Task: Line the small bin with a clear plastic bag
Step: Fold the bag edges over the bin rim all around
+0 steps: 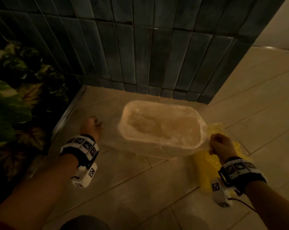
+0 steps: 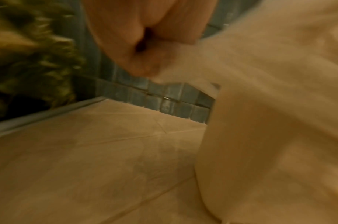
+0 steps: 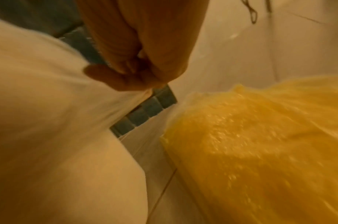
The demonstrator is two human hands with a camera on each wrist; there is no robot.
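A small pale rectangular bin (image 1: 157, 146) stands on the tiled floor near the wall. A clear plastic bag (image 1: 158, 123) sits inside it and is folded over the rim. My left hand (image 1: 93, 124) is fisted left of the bin and grips the bag's stretched edge (image 2: 185, 66). My right hand (image 1: 219, 143) is fisted at the bin's right corner and pinches the bag's edge (image 3: 114, 97) there. The bin's side (image 2: 269, 136) fills the right of the left wrist view, and the bin's side (image 3: 49, 121) also fills the left of the right wrist view.
A yellow plastic bag (image 1: 205, 165) lies on the floor just right of the bin, under my right hand. Dark blue wall tiles (image 1: 140, 47) stand behind the bin. Leafy plants (image 1: 15, 90) and a metal strip (image 1: 69, 113) border the left.
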